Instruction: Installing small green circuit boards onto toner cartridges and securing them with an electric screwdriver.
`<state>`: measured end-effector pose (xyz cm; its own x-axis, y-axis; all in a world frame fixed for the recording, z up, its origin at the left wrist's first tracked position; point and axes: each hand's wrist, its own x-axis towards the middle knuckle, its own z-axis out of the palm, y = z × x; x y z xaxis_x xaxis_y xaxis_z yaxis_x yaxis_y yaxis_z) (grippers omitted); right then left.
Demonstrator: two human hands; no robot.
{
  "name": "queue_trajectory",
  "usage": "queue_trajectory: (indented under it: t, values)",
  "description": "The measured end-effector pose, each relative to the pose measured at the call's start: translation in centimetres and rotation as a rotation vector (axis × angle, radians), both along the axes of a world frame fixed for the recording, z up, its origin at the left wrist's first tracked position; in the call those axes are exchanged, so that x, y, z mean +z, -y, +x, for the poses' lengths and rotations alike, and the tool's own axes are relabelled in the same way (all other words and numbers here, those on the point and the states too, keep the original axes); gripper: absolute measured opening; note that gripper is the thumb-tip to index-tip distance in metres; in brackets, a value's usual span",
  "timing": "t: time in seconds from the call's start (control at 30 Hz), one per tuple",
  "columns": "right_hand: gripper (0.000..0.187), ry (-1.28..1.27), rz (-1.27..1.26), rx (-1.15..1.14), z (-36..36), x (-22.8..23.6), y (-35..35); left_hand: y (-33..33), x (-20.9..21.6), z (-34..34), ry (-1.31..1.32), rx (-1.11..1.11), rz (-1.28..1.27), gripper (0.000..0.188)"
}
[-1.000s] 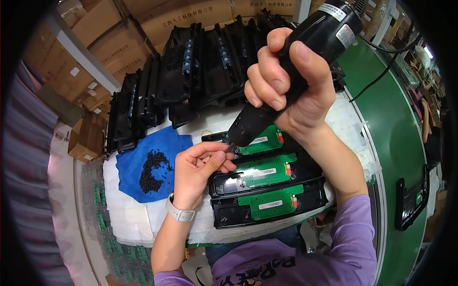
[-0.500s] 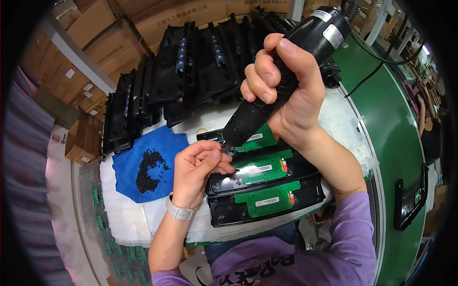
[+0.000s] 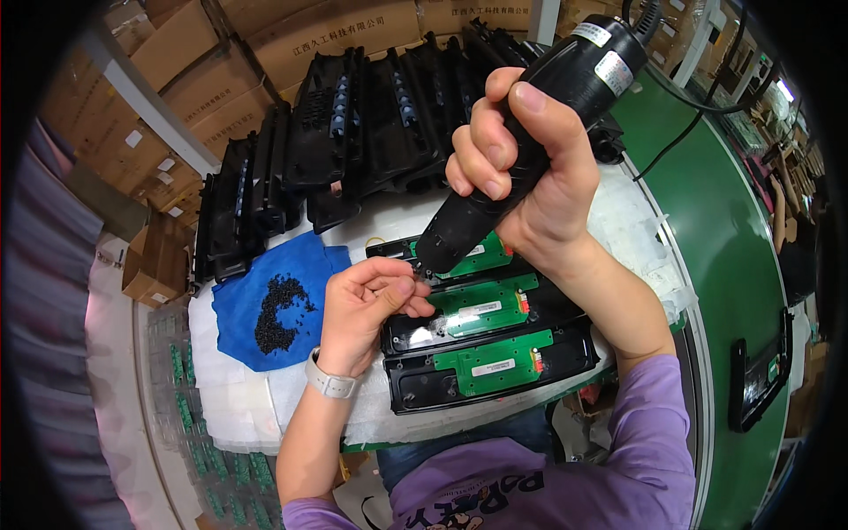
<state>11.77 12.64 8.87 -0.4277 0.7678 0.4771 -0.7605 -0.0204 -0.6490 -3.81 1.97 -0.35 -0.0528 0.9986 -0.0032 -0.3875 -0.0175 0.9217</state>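
A black corded electric screwdriver (image 3: pixel 464 228) is gripped in my right hand (image 3: pixel 552 177), slanting down to the left. Its tip meets the far one of three black plastic panels, close to that panel's green circuit board (image 3: pixel 496 258). Beside the tip, my left hand (image 3: pixel 358 305) has thumb and fingers pinched together; whatever they hold is too small to make out. Nearer to me lie the middle panel's circuit board (image 3: pixel 484 306) and the near panel's circuit board (image 3: pixel 495 364). Small black screws (image 3: pixel 276 322) lie in a heap on a blue cloth (image 3: pixel 237 305), left of my left hand.
Several black plastic housings (image 3: pixel 322 124) stand in a row along the back of the white-covered table (image 3: pixel 230 402). Cardboard boxes (image 3: pixel 327 40) are stacked behind. On the right, a green surface (image 3: pixel 720 265) bears another black panel (image 3: pixel 758 375). The screwdriver's cord (image 3: pixel 685 155) hangs at upper right.
The view has shifted slightly. My hands and the screwdriver stay nearly in place, with the tip still at the far panel and the left fingers pinched beside it.
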Motion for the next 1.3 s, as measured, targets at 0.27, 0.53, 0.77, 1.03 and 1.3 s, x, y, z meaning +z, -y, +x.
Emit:
queue_trajectory:
  t: [0.27, 0.53, 0.77, 1.03, 1.3]
  values:
    - [0.017, -0.024, -0.028, 0.006, 0.0, -0.3, -0.2, 0.2, -0.5, 0.3, 0.298, -0.086, -0.072, 0.022]
    - [0.018, 0.284, 0.173, 0.07, 1.3, -0.9, -1.5, -0.5, -0.4, 0.8, 0.0, 0.059, -0.045, 0.031]
    - [0.02, 0.464, 0.24, -0.027, 1.0, -2.2, -2.5, -0.8, -0.6, 0.6, 0.003, 0.188, -0.056, 0.019]
    - [0.021, 0.51, 0.284, 0.026, 0.9, -2.6, -2.4, -0.8, -0.1, 0.1, -0.153, 0.203, -0.102, 0.022]
    - [0.017, 0.496, 0.275, 0.053, 0.7, -2.9, -2.1, -1.3, -0.8, -0.2, -0.07, 0.274, -0.183, 0.016]
